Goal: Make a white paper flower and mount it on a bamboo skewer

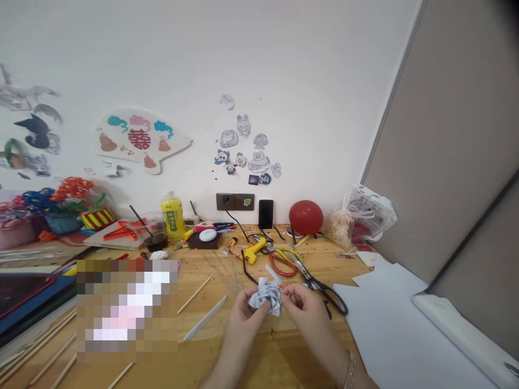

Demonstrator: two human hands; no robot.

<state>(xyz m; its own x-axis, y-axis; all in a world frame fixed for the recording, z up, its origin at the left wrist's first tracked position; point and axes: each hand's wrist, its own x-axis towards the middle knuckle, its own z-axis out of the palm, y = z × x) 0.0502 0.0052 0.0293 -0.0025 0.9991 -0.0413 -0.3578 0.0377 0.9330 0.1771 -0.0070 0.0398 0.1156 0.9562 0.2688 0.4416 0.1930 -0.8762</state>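
My left hand point(246, 307) is closed around the lower left side of a ruffled white paper flower point(267, 294), its thumb pressed on the front. At the flower's right edge, the fingertips of my right hand point(302, 300) pinch the lower end of a narrow white paper strip point(274, 273), which slants up to the left. A small orange bit point(282, 286) shows at those fingertips; I cannot make out what it is. Left of my hands, another white paper strip point(205, 317) lies flat on the wooden table point(227, 356).
Beyond my hands lie a yellow glue gun point(255, 251), red-handled scissors point(283, 263) and black-handled scissors point(330, 292). White paper sheets point(397, 329) cover the right side. Wooden sticks point(52, 348) lie at left. A yellow drink bottle point(173, 216) and red balloon point(306, 217) stand near the wall.
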